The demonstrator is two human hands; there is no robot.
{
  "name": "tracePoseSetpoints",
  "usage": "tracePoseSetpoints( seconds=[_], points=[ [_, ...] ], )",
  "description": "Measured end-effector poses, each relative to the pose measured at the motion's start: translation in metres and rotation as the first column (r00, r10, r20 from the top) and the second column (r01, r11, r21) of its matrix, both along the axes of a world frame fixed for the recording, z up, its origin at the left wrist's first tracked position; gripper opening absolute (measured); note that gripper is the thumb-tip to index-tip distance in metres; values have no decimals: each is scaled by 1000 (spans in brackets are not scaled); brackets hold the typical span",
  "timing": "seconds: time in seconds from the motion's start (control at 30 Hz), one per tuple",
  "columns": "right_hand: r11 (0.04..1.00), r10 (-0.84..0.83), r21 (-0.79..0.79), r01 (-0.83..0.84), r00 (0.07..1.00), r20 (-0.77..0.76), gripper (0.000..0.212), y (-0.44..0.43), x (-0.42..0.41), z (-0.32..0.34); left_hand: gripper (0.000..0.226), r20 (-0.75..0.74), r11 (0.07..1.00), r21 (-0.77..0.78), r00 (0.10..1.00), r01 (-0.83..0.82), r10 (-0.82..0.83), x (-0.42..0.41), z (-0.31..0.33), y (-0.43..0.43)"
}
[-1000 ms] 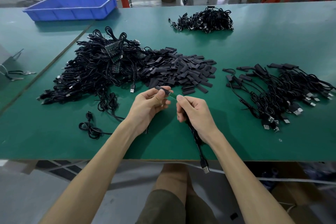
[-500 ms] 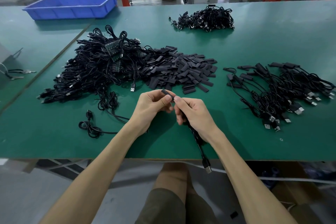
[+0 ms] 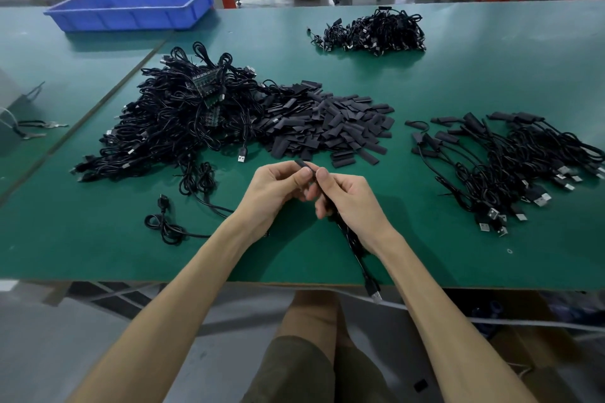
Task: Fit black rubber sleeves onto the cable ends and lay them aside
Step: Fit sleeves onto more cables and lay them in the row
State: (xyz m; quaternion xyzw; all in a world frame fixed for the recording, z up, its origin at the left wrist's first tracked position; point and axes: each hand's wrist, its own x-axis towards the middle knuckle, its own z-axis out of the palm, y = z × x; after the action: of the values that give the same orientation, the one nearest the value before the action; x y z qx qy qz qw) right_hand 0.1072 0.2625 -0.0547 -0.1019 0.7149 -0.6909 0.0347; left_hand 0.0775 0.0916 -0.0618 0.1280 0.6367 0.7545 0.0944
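Observation:
My left hand [image 3: 273,188] pinches a black rubber sleeve [image 3: 302,164] between thumb and fingers. My right hand [image 3: 347,196] touches it thumb to thumb and grips a black cable [image 3: 355,247] whose end goes into the sleeve; the joint is hidden by my fingers. The cable's USB plug [image 3: 375,294] hangs over the table's front edge. A heap of loose sleeves [image 3: 330,126] lies just beyond my hands. Left of it is a tangled pile of bare cables [image 3: 176,121]. At the right lie sleeved cables [image 3: 504,160].
The green table [image 3: 458,82] holds another cable bundle [image 3: 373,31] at the back and a blue tray [image 3: 131,8] at the far left. A single coiled cable [image 3: 165,222] lies near my left forearm. Keys [image 3: 39,127] rest at the left edge.
My hands have come together: the gap between them closed and the cable end slid into the sleeve. The hanging plug swung slightly.

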Motion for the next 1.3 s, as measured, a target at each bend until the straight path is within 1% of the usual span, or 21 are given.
tracePoseSetpoints(
  seconds=[0.07, 0.17, 0.33, 0.5, 0.67, 0.83, 0.97, 1.1, 1.17, 1.3],
  points=[
    [1000, 0, -17, 0, 1000, 1, 38, 2, -1, 1, 22, 31, 999, 37, 1000, 0, -1, -1, 1, 0],
    [1000, -1, -15, 1, 1000, 1, 31, 3, -1, 2, 26, 36, 1000, 29, 999, -8, 7, -1, 2, -1],
    [1000, -26, 3, 26, 1000, 2, 32, 4, 1, 1, 27, -39, 997, -74, 999, -20, 17, -3, 0, 0],
    [1000, -29, -1, 29, 1000, 0, 33, 3, 1, 1, 32, -47, 993, -118, 999, 1, -6, -4, 0, -3],
    [1000, -11, 11, 11, 1000, -10, 33, 3, 0, -2, 30, -54, 988, -149, 998, 34, -43, -4, 1, -4],
    [1000, -18, 4, 18, 1000, -14, 30, 2, -2, -4, 27, -14, 994, -91, 998, 53, -54, -3, 1, -4],
    [1000, -9, -18, 9, 1000, 10, 26, 0, -2, -3, 24, 34, 998, 15, 998, 60, -61, -2, 1, -8],
    [1000, -5, -25, 6, 1000, 27, 28, 1, -2, -1, 23, 83, 992, 125, 996, 31, -42, -4, 3, -8],
    [1000, -8, -13, 9, 1000, 20, 28, 2, -2, 0, 22, 83, 989, 143, 996, 24, -36, -5, 3, -9],
    [1000, -13, -28, 14, 1000, 20, 29, 2, -2, 0, 20, 65, 991, 127, 997, 32, -40, -5, 2, -9]
  ],
)
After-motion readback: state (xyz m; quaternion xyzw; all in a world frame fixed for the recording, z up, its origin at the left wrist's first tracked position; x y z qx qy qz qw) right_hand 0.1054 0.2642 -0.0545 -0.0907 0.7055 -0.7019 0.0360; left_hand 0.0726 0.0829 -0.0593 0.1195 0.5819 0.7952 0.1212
